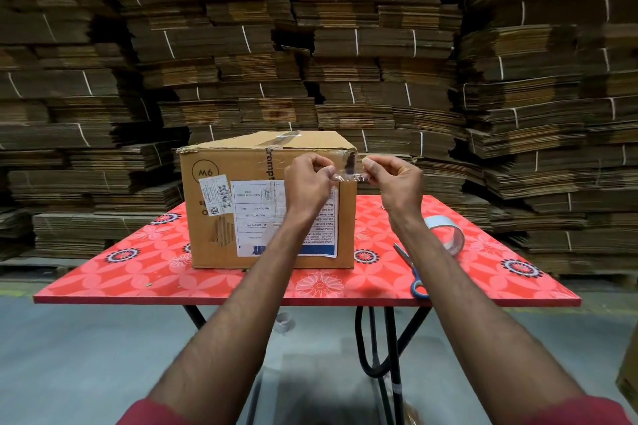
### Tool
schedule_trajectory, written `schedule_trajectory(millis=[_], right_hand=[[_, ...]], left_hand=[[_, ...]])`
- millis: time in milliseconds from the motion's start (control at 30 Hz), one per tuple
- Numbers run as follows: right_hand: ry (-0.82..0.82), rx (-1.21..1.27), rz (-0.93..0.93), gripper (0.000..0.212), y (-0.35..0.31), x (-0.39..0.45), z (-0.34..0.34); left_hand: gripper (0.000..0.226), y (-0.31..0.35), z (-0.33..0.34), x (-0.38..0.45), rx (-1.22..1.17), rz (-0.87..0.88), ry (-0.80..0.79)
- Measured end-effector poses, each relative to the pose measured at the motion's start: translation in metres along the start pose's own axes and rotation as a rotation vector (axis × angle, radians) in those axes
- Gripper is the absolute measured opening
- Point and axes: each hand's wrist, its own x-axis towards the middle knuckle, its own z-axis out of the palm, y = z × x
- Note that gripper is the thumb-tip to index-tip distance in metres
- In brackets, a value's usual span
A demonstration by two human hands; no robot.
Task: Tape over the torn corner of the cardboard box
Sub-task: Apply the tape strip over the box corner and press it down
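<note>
A person's left hand [308, 179] and right hand [390, 179] pinched a clear strip of tape [349, 177] taut before the torn upper right corner of a brown cardboard box [221, 217], which stood on a red floral-patterned table [138, 269].

The box [241, 162] bore "M6" in a circle on its near face, upper left, and sideways black letters "rompt" near the top seam. The white label [255, 217] was printed upside down, too small to read.

One cardboard box [241, 203], one tape roll [445, 235], one scissors [412, 272], one table [138, 272], two hands [348, 183].
</note>
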Motion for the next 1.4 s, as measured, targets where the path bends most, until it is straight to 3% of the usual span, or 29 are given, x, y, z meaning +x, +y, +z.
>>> schedule_trajectory(millis=[233, 600, 900, 1000, 1100, 1200, 1300, 1400], right_hand=[[0.028, -0.024, -0.026, 0.010, 0.017, 0.008, 0.000], [-0.092, 0.171, 0.036, 0.007, 0.027, 0.019, 0.000], [-0.189, 0.282, 0.116, 0.008, 0.035, 0.027, 0.000], [-0.189, 0.347, 0.177, 0.008, 0.038, 0.031, 0.006], [-0.166, 0.376, 0.250, 0.030, 0.046, 0.028, 0.010], [-0.115, 0.417, 0.290, 0.020, 0.058, 0.019, 0.016], [-0.062, 0.302, 0.274, 0.006, 0.073, 0.008, 0.016], [0.002, 0.004, 0.152, 0.016, 0.078, -0.002, 0.009]], left_hand=[[0.003, -0.009, 0.019, 0.001, 0.186, 0.115, 0.126], [0.007, -0.012, 0.024, 0.000, 0.306, 0.188, 0.183], [0.067, -0.015, 0.008, 0.007, 0.403, 0.162, 0.122], [0.062, -0.013, 0.000, 0.008, 0.391, 0.155, 0.082], [0.055, -0.010, -0.003, 0.009, 0.390, 0.156, 0.058], [0.051, -0.012, -0.005, 0.012, 0.384, 0.154, 0.052], [0.048, -0.012, -0.006, 0.014, 0.402, 0.151, 0.053], [0.048, -0.015, -0.006, 0.013, 0.444, 0.167, 0.047]])
